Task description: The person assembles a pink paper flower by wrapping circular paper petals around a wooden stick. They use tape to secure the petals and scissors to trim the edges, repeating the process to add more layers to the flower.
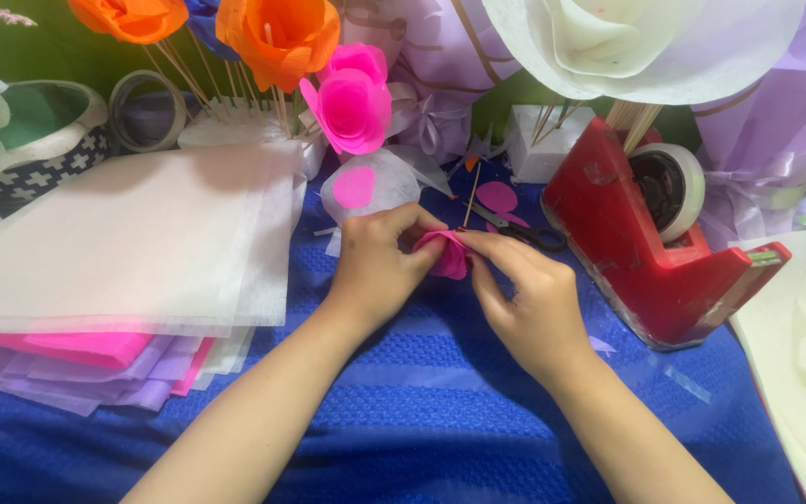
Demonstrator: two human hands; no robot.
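Pink paper piece [448,255], crumpled into a small wad, sits pinched between both hands just above the blue textured cloth [440,411] that covers the work surface, near the centre of the view. Left hand [375,271] has its fingers curled closed around the left side of the wad, thumb pressed on its top edge. Right hand [524,299] grips the right side, with index finger and thumb closed on the paper and the remaining fingers folded underneath. Directly behind the hands lies a translucent white sheet bearing a pink petal cutout [354,187], and just beside it a thin wooden stick [470,196] stands tilted. A second pink petal cutout [497,197] lies flat on the cloth next to black-handled scissors [524,233], which rest just beyond the right fingertips. A finished pink paper flower [354,98] stands farther back, below orange paper flowers [277,37] mounted on sticks. To the right, a red tape dispenser [650,252] with a roll of clear tape sits on the cloth, well apart from the right hand. To the left, a stack of white, pink and lilac tissue sheets [132,252] lies near the left forearm.
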